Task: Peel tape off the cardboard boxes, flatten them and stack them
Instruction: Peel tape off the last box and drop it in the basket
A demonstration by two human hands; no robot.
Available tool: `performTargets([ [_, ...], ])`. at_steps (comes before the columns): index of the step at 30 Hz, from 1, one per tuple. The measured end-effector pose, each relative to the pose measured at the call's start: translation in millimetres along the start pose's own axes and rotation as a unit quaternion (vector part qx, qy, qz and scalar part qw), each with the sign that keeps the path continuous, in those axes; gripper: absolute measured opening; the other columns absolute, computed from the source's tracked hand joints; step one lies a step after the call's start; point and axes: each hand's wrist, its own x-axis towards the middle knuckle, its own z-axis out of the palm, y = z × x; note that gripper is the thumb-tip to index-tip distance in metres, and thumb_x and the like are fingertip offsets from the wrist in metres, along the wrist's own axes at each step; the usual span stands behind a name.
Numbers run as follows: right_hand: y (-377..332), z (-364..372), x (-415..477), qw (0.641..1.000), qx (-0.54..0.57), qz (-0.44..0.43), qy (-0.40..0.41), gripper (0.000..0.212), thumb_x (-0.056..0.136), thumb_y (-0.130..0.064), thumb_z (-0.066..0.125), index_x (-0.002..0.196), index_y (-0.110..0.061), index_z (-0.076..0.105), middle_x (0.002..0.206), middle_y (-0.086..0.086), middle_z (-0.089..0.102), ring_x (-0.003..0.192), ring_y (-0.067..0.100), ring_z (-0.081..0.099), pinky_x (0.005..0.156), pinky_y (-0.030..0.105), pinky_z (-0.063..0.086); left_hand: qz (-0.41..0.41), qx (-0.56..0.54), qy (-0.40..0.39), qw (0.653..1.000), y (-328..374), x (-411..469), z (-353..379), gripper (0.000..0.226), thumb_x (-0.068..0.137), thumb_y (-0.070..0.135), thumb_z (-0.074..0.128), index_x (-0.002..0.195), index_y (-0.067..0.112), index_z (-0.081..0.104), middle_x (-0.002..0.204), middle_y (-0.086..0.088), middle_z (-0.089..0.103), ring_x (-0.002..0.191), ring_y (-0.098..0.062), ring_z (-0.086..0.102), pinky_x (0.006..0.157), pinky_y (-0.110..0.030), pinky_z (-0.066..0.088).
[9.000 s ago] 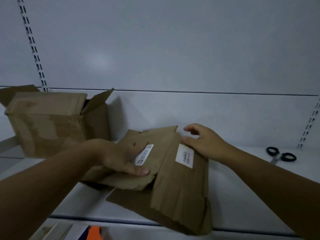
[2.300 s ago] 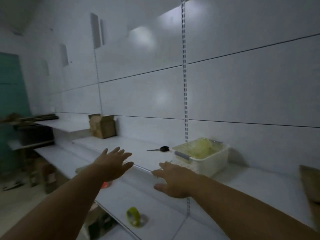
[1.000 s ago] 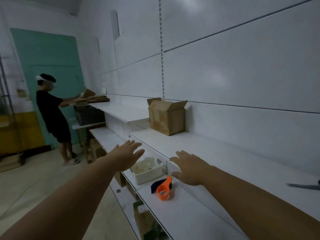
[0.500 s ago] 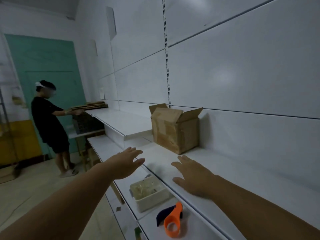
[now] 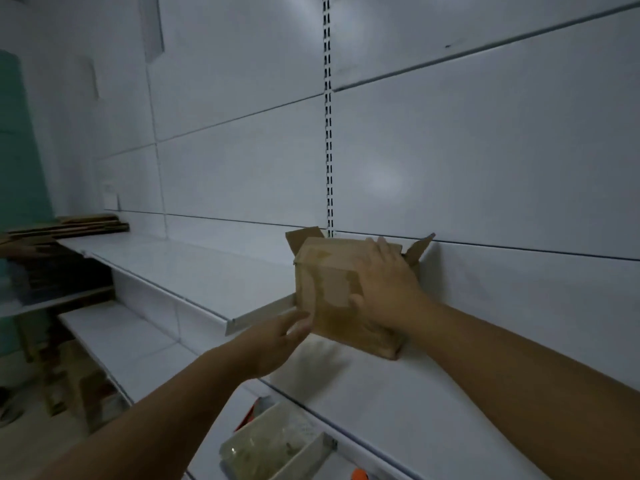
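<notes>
A brown cardboard box (image 5: 325, 289) stands upright on the white shelf (image 5: 363, 393) against the wall, its top flaps open and patches of tape on its front. My right hand (image 5: 384, 282) lies across the box's front right, with straight fingers reaching over the top edge and the thumb on the front face. My left hand (image 5: 277, 341) touches the box's lower left corner with nearly straight fingers. A pile of flattened cardboard (image 5: 86, 225) lies far off at the left end of the shelving.
A higher white shelf (image 5: 173, 265) runs off to the left of the box. Below, on a lower shelf, sits a clear plastic bin (image 5: 277, 448) with an orange tape dispenser (image 5: 358, 474) beside it. A slotted upright (image 5: 327, 133) runs up the wall panels.
I have come up to the box. Both hands, held out in the air half a second ago, now rest on it.
</notes>
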Motion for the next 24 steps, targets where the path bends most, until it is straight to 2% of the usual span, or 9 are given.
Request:
performTargets([
  [2,-6.1,3.4,7.0,0.996,-0.031,0.062,-0.050,0.074,0.093,-0.047,0.045,0.149,-0.012,0.012,0.151,0.022,0.025,0.135,0.038,0.030,0.108,0.047,0.025,0.027,-0.003,0.003,1.000,-16.4,16.3,-3.4,0.072,0.080,0.077,0.020,0.140,0.040,0.036,0.148,0.008,0.038,0.133,-0.014,0.038,0.110,-0.037,0.031],
  [4,-9.1,6.0,9.8,0.994,-0.049,0.084,-0.056,0.072,0.090,-0.054,0.048,0.143,-0.010,0.026,0.134,0.014,0.047,0.117,0.031,0.047,0.094,0.040,0.035,0.030,-0.018,-0.003,0.999,-31.4,29.9,-1.4,0.078,0.075,0.083,0.020,0.141,0.042,0.031,0.149,0.008,0.037,0.132,-0.015,0.040,0.110,-0.042,0.034],
  [8,-3.6,1.7,4.4,0.996,-0.048,0.080,0.000,0.045,0.089,-0.058,0.047,0.107,-0.017,0.053,0.109,0.004,0.061,0.098,0.023,0.056,0.078,0.035,0.037,0.096,-0.081,0.064,0.990,-39.5,32.7,20.2,0.055,0.092,0.055,0.039,0.143,0.040,0.023,0.152,0.016,0.019,0.136,-0.003,0.024,0.111,-0.033,0.027],
  [13,16.6,-25.3,-18.2,0.966,0.174,0.185,0.054,0.037,0.084,-0.056,0.057,0.099,-0.023,0.062,0.090,-0.007,0.063,0.083,0.015,0.058,0.069,0.030,0.045,0.133,-0.209,0.215,0.945,-33.9,29.1,18.7,0.069,0.081,0.061,0.052,0.130,0.060,0.002,0.154,0.022,-0.001,0.137,0.000,0.014,0.110,-0.034,0.027],
  [15,23.6,-47.0,-30.8,0.899,0.362,0.240,0.054,0.035,0.084,-0.052,0.062,0.099,-0.021,0.069,0.088,-0.007,0.068,0.080,0.012,0.064,0.067,0.026,0.049,0.140,-0.278,0.235,0.921,-21.4,33.2,4.4,0.081,0.065,0.077,0.056,0.126,0.066,0.005,0.157,0.017,0.006,0.138,-0.003,0.019,0.110,-0.034,0.026],
  [17,27.2,-64.6,-46.4,0.789,0.543,0.285,0.028,0.037,0.085,-0.047,0.061,0.101,-0.015,0.072,0.090,0.000,0.074,0.081,0.014,0.070,0.071,0.024,0.054,0.156,-0.333,0.220,0.904,-2.5,37.4,-10.0,0.094,0.051,0.087,0.054,0.132,0.059,0.014,0.156,0.016,0.013,0.136,-0.002,0.022,0.110,-0.035,0.026],
  [20,37.8,-69.1,-75.8,0.628,0.704,0.332,-0.003,0.042,0.087,-0.044,0.058,0.103,-0.009,0.072,0.100,0.009,0.074,0.095,0.025,0.070,0.084,0.036,0.053,0.199,-0.450,0.142,0.859,33.4,45.4,-26.2,0.079,0.065,0.069,0.060,0.134,0.047,0.028,0.144,0.013,0.035,0.130,-0.011,0.041,0.106,-0.043,0.039],
  [22,44.5,-62.0,-97.6,0.573,0.742,0.347,-0.033,0.042,0.092,-0.044,0.051,0.106,-0.010,0.071,0.106,0.011,0.072,0.100,0.026,0.068,0.086,0.039,0.051,0.210,-0.490,0.102,0.840,59.4,46.3,-28.5,0.057,0.076,0.049,0.059,0.127,0.050,0.034,0.133,0.016,0.042,0.120,-0.012,0.051,0.095,-0.037,0.049],
  [24,51.6,-51.3,-120.4,0.560,0.744,0.357,-0.069,0.045,0.096,-0.043,0.042,0.106,-0.010,0.071,0.108,0.013,0.071,0.100,0.027,0.068,0.087,0.041,0.051,0.215,-0.484,0.069,0.845,82.4,47.5,-22.2,0.048,0.081,0.035,0.058,0.124,0.048,0.041,0.134,0.013,0.043,0.123,-0.015,0.048,0.087,-0.025,0.048],
])
